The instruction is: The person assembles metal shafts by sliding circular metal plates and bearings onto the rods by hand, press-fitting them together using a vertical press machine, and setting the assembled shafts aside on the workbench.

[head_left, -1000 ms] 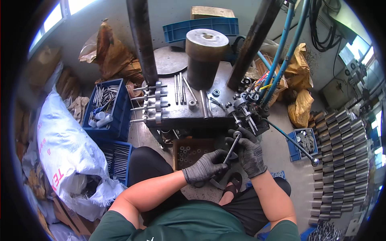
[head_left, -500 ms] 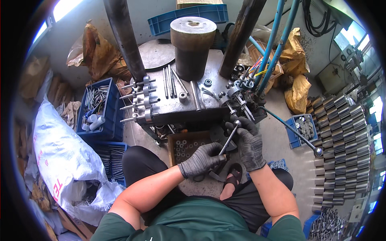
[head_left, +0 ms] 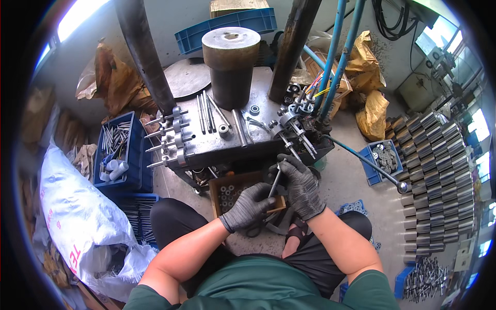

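Note:
A slim metal shaft (head_left: pixel 276 182) is held slantwise between my two gloved hands, in front of the metal bench (head_left: pixel 263 88). My left hand (head_left: pixel 248 209) grips its lower end, fingers closed. My right hand (head_left: pixel 303 188) has its fingers closed round the upper end, whose tip shows beside the thumb. On the bench lie several thin rods (head_left: pixel 205 114), a thicker bar (head_left: pixel 239 129), a small bearing (head_left: pixel 223 131) and a ring (head_left: pixel 254 110). Shafts with round flanges (head_left: pixel 175 139) line the left edge; more flanged shafts (head_left: pixel 297 129) sit at the right corner.
A heavy steel cylinder (head_left: pixel 231 67) stands on the bench between two dark posts. Below is a wooden box (head_left: pixel 214 199) of rings. Blue crates (head_left: pixel 146 147) and a white sack (head_left: pixel 88 222) are on the left. A lever (head_left: pixel 361 160) juts right, near stacked metal cylinders (head_left: pixel 439 191).
The view has shifted, so the bench appears farther left and slightly lower. The shaft is steeper, and my right hand covers more of its upper end.

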A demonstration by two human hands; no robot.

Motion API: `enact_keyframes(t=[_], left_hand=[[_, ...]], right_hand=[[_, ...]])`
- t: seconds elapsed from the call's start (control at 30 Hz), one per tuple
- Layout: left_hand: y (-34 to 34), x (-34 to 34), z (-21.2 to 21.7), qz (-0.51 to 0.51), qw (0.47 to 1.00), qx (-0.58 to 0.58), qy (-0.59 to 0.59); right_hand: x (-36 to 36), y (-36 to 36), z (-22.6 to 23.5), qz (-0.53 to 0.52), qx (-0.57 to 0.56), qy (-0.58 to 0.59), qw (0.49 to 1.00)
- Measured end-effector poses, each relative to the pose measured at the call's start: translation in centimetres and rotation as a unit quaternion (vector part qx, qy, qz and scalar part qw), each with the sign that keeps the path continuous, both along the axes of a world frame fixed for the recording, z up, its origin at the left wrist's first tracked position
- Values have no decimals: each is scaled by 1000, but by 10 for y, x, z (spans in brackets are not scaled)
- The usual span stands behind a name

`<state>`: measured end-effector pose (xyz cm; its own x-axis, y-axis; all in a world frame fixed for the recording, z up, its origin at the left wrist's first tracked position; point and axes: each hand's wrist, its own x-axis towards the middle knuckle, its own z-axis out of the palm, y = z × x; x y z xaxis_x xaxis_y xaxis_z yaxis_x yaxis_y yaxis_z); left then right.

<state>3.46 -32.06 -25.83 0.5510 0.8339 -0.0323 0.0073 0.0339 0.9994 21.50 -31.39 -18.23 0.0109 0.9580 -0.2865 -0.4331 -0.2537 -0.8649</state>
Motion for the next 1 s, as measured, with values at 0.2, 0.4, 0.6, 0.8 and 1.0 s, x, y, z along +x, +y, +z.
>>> enact_keyframes(t=[0.2,0.4,0.6,0.8,1.0], left_hand=[[-7,-4,7,17,999,48,16],[-7,-3,-3,63,995,67,-38],[5,-8,-25,103,985,137,-25],[11,4,-12,38,998,56,-13],[1,0,-40,-151,926,207,279]], right_hand=[[-13,-3,-4,-9,75,-101,992],[-20,-16,-26,69,94,-80,990],[-20,-12,-23,102,163,-118,974],[55,-83,112,31,415,-236,878],[188,-198,62,-260,184,-295,901]])
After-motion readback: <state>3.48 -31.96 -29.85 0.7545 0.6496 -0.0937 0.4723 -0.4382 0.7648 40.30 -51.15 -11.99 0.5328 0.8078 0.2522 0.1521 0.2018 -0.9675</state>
